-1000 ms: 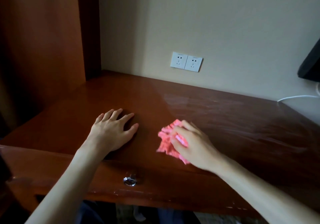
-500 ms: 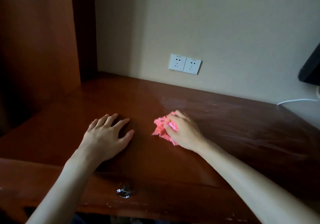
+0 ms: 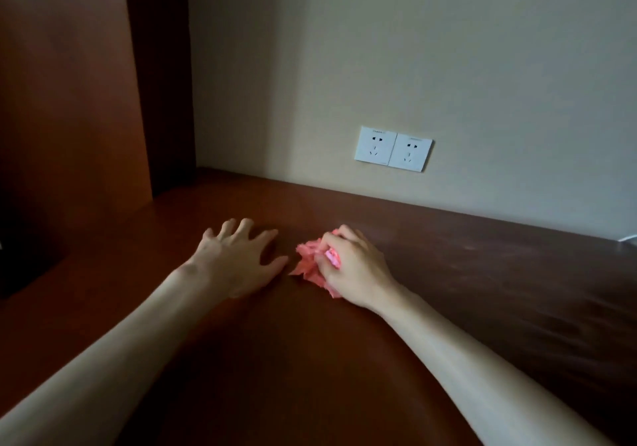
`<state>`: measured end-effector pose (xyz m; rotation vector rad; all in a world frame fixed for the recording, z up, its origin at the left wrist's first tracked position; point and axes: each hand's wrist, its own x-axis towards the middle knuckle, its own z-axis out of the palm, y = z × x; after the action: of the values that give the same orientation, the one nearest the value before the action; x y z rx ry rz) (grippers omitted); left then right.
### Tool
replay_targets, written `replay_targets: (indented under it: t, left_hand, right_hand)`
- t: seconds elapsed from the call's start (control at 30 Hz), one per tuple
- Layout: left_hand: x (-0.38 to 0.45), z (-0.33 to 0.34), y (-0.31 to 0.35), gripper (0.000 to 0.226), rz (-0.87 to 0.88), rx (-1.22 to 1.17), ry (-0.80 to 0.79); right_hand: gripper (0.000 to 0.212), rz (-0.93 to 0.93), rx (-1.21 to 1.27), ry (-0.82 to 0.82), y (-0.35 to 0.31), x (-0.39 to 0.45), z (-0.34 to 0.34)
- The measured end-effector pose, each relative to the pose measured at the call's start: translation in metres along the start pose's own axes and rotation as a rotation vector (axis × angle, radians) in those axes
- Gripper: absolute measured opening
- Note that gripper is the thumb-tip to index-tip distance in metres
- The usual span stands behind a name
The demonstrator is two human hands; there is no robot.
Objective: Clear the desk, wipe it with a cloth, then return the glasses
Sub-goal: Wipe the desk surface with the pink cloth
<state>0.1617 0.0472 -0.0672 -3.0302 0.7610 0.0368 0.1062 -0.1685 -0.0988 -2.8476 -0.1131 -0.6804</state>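
Right hand (image 3: pixel 356 268) grips the pink cloth (image 3: pixel 310 263), left hand (image 3: pixel 238 259) flat with fingers spread.

Bunched cloth sits mid-desk, its long axis slanting from back left to front right; the brown desk (image 3: pixel 482 290) meets a beige wall with 2 sockets (image 3: pixel 393 149), wooden panel (image 3: pixel 69 83) left.

The scene was dim, lit softly from the right. The wall (image 3: pixel 448 66) was palest at the right and greyed toward the dark far-left corner. The desk (image 3: pixel 482 273) carried a faint sheen at the right and deep shadow near the camera. Wide-angle distortion bowed the edges; detail was soft.
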Motion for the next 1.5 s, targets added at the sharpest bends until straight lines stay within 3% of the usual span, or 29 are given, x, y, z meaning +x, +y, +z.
replay_targets:
  t: [0.1,0.3,0.47,0.63,0.97,1.13,1.27,1.5]
  left_hand:
    - [0.014,0.010,-0.006,0.075,-0.002,-0.030,-0.053]
    - [0.019,0.007,-0.008,0.072,0.019,-0.043,-0.003]
    - [0.014,0.006,-0.008,0.073,0.023,-0.060,0.022]
    - [0.007,-0.003,0.000,0.072,-0.014,-0.069,-0.048]
    - [-0.011,0.012,0.000,0.069,-0.025,-0.127,0.066]
    - [-0.003,0.013,-0.004,0.068,-0.016,-0.133,0.076]
    - [0.002,0.014,-0.003,0.069,-0.014,-0.118,0.076]
    - [0.008,0.017,0.000,0.068,-0.029,-0.082,0.086]
  right_hand:
    - [0.015,0.035,-0.022,-0.030,0.018,0.065,0.033]
    - [0.018,0.112,0.000,-0.079,0.052,0.198,0.084]
    - [0.023,0.144,-0.052,-0.071,0.060,0.231,0.097]
    - [0.019,0.105,-0.010,-0.071,0.049,0.149,0.061]
    - [0.015,-0.076,0.070,-0.057,-0.029,-0.095,-0.045]
    - [0.016,-0.148,0.087,-0.037,-0.048,-0.139,-0.060]
    - [0.013,-0.094,0.040,0.003,-0.029,-0.082,-0.033]
    - [0.017,0.160,-0.023,-0.036,0.014,0.104,0.053]
